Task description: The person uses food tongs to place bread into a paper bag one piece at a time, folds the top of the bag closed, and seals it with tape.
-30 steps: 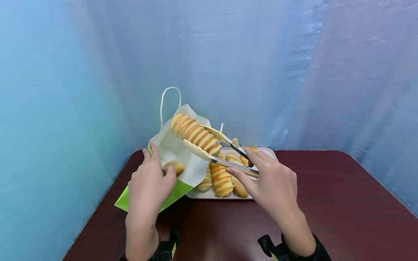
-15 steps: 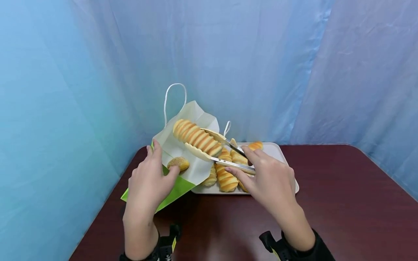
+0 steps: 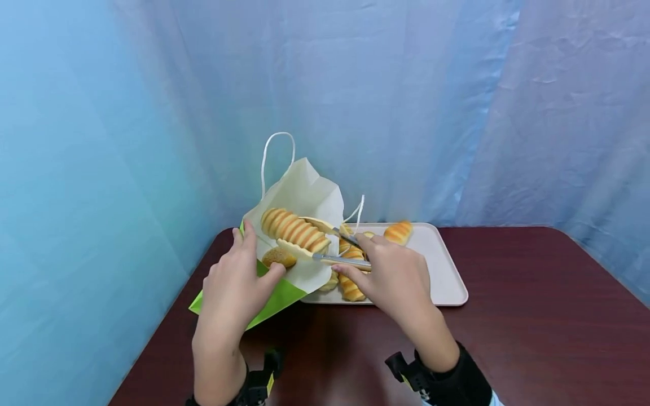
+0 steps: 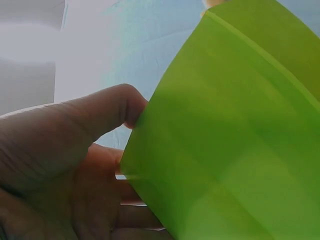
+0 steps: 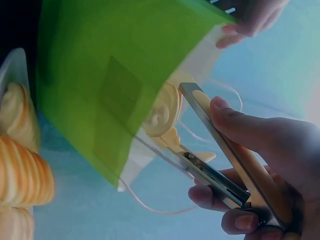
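Observation:
My left hand (image 3: 231, 282) holds the near edge of a green paper bag (image 3: 279, 301), white inside, tilted with its mouth toward me. In the left wrist view, thumb and fingers lie either side of the green paper (image 4: 225, 130). A seeded bun (image 3: 279, 257) lies in the bag mouth by the left thumb. My right hand (image 3: 398, 276) grips metal tongs (image 3: 346, 261) with cream-coloured scalloped ends. Between those ends is a long ridged bread roll (image 3: 294, 230), over the white inside of the bag. In the right wrist view the bag's green side (image 5: 115, 75) partly hides the roll.
A white tray (image 3: 447, 276) with several bread rolls stands behind and right of the bag; one ridged roll (image 3: 398, 232) lies at its back. White cord handles (image 3: 264, 169) rise from the bag. The dark red table (image 3: 533, 316) extends right, and blue curtains (image 3: 381, 113) hang behind.
The tongs with the ridged roll have moved down and slightly left, deeper into the bag mouth. The right hand has moved left, uncovering more of the tray. The left hand keeps its hold.

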A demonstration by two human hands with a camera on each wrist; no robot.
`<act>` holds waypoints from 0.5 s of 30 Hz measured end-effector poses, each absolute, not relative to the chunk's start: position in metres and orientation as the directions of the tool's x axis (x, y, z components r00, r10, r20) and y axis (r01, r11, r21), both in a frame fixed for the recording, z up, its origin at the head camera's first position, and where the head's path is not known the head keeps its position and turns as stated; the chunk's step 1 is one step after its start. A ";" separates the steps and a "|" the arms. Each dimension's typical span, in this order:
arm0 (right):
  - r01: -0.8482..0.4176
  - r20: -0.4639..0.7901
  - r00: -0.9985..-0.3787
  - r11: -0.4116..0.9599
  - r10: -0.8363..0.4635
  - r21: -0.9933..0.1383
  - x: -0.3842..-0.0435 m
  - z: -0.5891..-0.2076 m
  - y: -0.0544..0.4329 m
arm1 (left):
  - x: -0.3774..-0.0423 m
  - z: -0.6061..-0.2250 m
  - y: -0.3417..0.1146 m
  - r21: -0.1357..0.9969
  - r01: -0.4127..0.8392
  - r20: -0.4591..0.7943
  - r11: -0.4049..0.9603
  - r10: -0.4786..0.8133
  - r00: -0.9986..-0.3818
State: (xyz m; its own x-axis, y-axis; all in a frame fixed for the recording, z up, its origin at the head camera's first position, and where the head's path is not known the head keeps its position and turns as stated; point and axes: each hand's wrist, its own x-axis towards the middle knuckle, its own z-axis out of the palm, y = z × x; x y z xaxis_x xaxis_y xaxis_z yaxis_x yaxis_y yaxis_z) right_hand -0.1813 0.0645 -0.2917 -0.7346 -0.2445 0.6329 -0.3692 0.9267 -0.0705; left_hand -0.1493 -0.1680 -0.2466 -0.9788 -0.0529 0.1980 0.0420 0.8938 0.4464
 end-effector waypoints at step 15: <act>-0.394 0.597 -0.775 0.897 -0.208 -0.199 -0.180 -0.297 0.050 | -0.148 -0.244 -0.172 0.436 0.066 0.234 0.897 -0.042 -0.971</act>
